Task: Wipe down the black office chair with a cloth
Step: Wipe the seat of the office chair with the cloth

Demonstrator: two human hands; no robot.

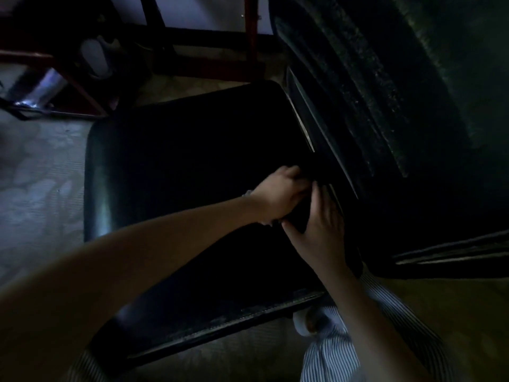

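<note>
Looking down through the head camera, I see the black office chair [179,166] filling the middle of the view, its flat dark seat turned so the backrest [358,92] rises along the right side. Both of my bare arms reach across the seat toward the seam where seat and backrest meet. My left hand [278,197] sits at that seam with its fingers curled down, its grip clenched on something dark. My right hand [319,230] lies just beside it, touching it, fingers spread flat toward the base of the backrest, with the same dark thing between the two hands. That dark thing may be the cloth [300,216], but the light is so dim that I cannot tell its edges from the seat. Whether the right hand grasps it or only presses on it, I cannot tell.

The seat's near edge [248,315] shows pale scuffed stitching. Beyond the chair's far side stands a reddish wooden frame [250,28] on a pale patterned floor [35,188]. Below the chair's near edge I see striped fabric [330,354].
</note>
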